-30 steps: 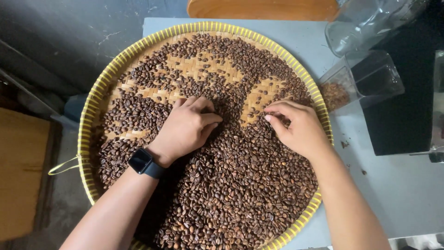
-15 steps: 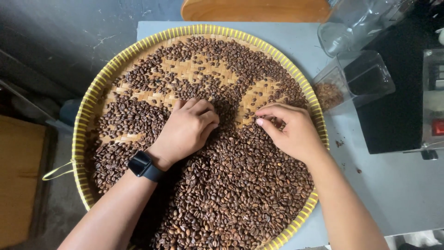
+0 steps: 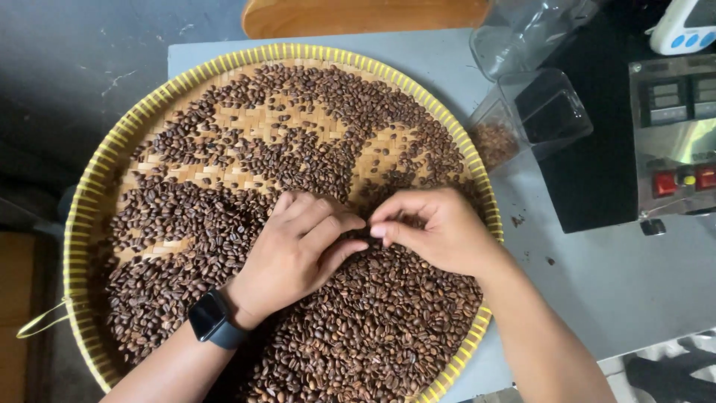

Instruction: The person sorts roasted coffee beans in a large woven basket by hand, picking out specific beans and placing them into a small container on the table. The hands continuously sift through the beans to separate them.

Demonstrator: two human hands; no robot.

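Now the left hand (image 3: 298,250) and right hand (image 3: 436,227) have drawn together, fingertips pinched narrow over the coffee beans (image 3: 373,328).

One round woven tray (image 3: 89,194) with a yellow rim. Roasted coffee beans (image 3: 373,328) on it: far too many to count, hundreds at least. Two hands: one left hand (image 3: 298,250), one right hand (image 3: 436,227). One black smartwatch (image 3: 212,321), on the left wrist. Two clear plastic containers: one (image 3: 533,119) holding a few beans, one (image 3: 522,33) behind it. One metal machine (image 3: 675,142) with two red buttons and one yellow. One white timer (image 3: 686,26). One grey surface (image 3: 619,276).
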